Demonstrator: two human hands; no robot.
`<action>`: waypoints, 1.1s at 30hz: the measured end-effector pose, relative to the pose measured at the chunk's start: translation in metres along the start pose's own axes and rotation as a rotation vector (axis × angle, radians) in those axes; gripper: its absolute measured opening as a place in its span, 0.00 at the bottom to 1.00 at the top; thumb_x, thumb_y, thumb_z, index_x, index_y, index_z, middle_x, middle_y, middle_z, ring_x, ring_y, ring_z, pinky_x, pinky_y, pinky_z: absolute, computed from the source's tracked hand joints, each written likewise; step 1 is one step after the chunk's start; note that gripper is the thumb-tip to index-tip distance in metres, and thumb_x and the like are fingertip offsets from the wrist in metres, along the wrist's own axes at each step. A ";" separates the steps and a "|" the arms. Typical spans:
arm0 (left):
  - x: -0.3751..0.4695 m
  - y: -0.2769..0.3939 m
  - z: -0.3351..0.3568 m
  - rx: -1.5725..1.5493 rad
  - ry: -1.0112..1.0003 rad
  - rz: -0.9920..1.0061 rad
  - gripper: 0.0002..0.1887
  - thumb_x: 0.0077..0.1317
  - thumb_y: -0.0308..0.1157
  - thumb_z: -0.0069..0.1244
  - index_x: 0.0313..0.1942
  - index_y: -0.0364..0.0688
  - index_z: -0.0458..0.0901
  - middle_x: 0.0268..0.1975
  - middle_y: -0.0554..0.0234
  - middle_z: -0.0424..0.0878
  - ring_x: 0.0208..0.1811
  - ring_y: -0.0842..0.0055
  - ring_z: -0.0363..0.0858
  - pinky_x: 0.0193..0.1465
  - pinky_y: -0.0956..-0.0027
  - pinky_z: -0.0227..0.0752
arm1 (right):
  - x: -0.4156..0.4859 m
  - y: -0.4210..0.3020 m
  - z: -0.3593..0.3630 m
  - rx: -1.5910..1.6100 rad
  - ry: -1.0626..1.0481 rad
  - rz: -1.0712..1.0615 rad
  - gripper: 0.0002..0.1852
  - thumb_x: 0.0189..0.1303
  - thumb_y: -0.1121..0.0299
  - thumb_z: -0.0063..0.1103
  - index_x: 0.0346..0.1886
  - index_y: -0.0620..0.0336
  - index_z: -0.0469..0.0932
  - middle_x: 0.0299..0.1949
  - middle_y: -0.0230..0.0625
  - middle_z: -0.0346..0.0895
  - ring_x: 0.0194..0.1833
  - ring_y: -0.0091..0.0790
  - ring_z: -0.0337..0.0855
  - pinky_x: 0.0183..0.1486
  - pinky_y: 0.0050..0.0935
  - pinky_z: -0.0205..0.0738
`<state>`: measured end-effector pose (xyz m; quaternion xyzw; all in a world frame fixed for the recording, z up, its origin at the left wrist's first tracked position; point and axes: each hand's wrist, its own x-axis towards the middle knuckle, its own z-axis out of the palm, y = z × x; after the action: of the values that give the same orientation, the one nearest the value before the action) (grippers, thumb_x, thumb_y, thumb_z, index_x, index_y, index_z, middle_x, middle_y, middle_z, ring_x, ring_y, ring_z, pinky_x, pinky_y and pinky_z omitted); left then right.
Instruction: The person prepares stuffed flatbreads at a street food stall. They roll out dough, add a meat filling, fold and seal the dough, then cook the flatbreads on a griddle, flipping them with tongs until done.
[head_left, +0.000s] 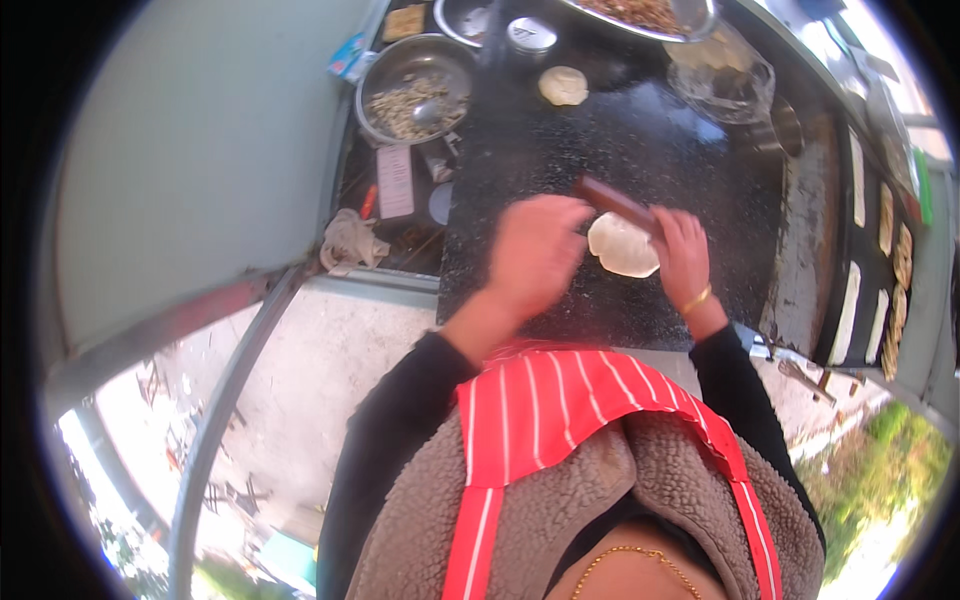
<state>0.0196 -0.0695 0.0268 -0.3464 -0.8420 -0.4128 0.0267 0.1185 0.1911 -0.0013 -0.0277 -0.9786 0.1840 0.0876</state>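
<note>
A flattened round of pale dough (624, 245) lies on the dark speckled worktop (525, 142) before me. My right hand (684, 251), with a gold bracelet at the wrist, grips one end of a reddish-brown rolling pin (616, 201). The pin slants up and to the left, over the dough's far edge. My left hand (536, 247) is blurred and bent, just left of the dough and near the pin's other end. Whether its fingers touch the pin is hidden. Farther up the worktop sits a second, smaller dough round (563, 85).
A steel bowl of chopped filling (415, 88) with a spoon stands at the upper left. Another bowl of reddish filling (637, 13) is at the back, beside a lidded tin (532, 34) and a clear plastic bag (724, 82). Dough strips (846, 311) lie at the right.
</note>
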 end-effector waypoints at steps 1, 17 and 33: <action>-0.002 0.013 0.019 0.061 -0.102 0.055 0.25 0.62 0.31 0.57 0.60 0.42 0.75 0.63 0.56 0.78 0.66 0.60 0.73 0.70 0.54 0.61 | -0.015 -0.009 -0.001 -0.024 0.016 -0.059 0.26 0.57 0.71 0.64 0.61 0.55 0.75 0.54 0.41 0.76 0.56 0.47 0.75 0.58 0.45 0.67; 0.022 0.032 0.078 0.543 -0.263 -0.127 0.36 0.71 0.52 0.43 0.69 0.32 0.68 0.75 0.46 0.63 0.81 0.63 0.49 0.79 0.36 0.31 | -0.031 0.021 0.028 -0.240 -0.012 0.240 0.25 0.75 0.63 0.44 0.68 0.70 0.68 0.73 0.56 0.62 0.75 0.60 0.57 0.75 0.52 0.52; 0.098 0.009 0.102 0.726 -0.008 0.056 0.34 0.71 0.49 0.44 0.68 0.33 0.68 0.75 0.48 0.62 0.80 0.64 0.52 0.79 0.40 0.36 | 0.024 0.049 0.035 -0.293 0.135 0.335 0.27 0.74 0.61 0.44 0.72 0.62 0.65 0.76 0.49 0.58 0.78 0.54 0.51 0.76 0.57 0.48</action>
<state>-0.0248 0.0621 -0.0024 -0.3389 -0.9239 -0.0849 0.1561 0.0895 0.2264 -0.0477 -0.2144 -0.9686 0.0496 0.1161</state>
